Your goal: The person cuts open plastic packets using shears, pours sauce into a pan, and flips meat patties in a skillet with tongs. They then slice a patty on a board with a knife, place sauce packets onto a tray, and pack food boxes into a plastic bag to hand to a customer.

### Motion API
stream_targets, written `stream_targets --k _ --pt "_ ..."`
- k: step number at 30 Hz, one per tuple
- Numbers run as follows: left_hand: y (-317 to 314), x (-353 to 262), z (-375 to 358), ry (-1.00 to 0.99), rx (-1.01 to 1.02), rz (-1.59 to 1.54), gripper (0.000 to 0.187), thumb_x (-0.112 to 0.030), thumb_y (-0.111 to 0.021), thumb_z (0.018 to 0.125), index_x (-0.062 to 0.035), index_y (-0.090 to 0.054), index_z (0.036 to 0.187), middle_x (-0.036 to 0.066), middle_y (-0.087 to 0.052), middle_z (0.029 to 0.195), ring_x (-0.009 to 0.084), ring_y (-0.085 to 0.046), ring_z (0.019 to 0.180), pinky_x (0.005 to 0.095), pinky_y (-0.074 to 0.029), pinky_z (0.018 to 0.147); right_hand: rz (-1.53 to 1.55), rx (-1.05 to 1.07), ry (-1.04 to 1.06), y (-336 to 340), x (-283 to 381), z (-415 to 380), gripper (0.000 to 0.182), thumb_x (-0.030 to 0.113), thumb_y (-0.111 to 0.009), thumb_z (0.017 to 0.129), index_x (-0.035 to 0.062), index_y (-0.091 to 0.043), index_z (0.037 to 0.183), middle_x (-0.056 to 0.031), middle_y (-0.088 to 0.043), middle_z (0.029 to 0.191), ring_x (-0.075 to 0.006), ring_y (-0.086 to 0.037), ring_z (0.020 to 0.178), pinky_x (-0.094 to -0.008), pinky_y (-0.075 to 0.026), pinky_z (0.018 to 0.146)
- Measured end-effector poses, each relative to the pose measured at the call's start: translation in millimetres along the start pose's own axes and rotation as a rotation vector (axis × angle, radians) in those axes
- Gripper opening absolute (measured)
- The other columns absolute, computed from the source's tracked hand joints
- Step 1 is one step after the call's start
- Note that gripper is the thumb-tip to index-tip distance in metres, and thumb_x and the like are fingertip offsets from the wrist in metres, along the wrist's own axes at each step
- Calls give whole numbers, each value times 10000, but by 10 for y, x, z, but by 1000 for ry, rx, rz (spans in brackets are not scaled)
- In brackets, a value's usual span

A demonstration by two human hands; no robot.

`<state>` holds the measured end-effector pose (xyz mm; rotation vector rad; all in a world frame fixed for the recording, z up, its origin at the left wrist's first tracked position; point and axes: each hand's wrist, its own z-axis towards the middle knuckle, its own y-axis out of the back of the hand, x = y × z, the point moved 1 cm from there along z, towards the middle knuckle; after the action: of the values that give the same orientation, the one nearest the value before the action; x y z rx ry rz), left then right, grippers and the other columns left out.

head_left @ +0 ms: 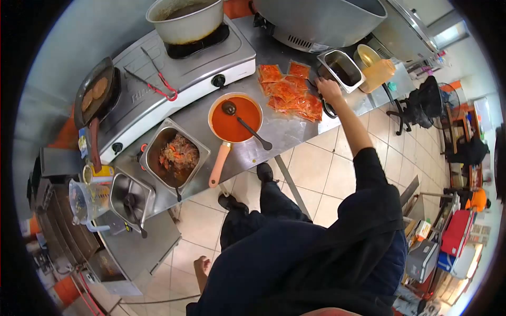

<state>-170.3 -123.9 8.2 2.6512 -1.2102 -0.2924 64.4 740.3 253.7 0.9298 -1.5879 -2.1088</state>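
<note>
My right hand (328, 89) reaches to the table's right part, its fingers closed on a dark thing at the near left corner of a metal container (341, 69). What that thing is, I cannot make out. Sealed bags of red food (292, 95) lie just left of this hand. My left hand (202, 266) hangs low beside my body, away from the table, loosely curled with nothing seen in it. Between the bags and the stove, a pan of orange-red sauce (235, 117) holds a dark ladle (247, 126).
A white stove (190, 68) bears a large pot (185, 23) and red-handled tongs (153, 79). A frying pan (95, 95) is at its left. Nearer me are a container of shredded food (178, 152) and one with a dark utensil (132, 197). A big grey vessel (316, 23) stands behind.
</note>
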Motion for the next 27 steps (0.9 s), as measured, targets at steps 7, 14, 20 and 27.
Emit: stream_targets --k 7,14,20,27 --pt "-1070 103 -738 -74 -295 -457 356 -343 -534 851 -144 -580 1143 69 -656 900 196 -624 740 387 -420 650 -103 220 359 124 -25 480 128 108 -532 790 104 -658 818 -107 -660 864 -261 -652 826 -369 -531 697" --pt "-2587 155 -1377 227 101 -499 329 -398 -551 837 -177 -593 1075 60 -633 1017 198 -592 921 359 -453 815 749 131 388 2006 609 347 121 28 -641 732 2 -531 775 -127 -575 674 -235 -558 566 -328 -417 527" --pt "-3135 920 -1469 203 -145 -807 372 -382 -540 834 -174 -596 1138 40 -649 885 174 -611 762 385 -450 693 919 352 1344 3113 2266 -353 142 5 -620 694 7 -526 799 -117 -535 653 -227 -570 648 -312 -441 589" --pt "-4111 2109 -1187 73 -351 -1312 344 -356 -519 835 -92 -622 1030 53 -650 825 168 -600 660 335 -449 549 307 316 2362 2774 4951 -3369 96 61 -568 684 42 -604 772 -149 -624 734 -338 -614 742 -425 -482 647"
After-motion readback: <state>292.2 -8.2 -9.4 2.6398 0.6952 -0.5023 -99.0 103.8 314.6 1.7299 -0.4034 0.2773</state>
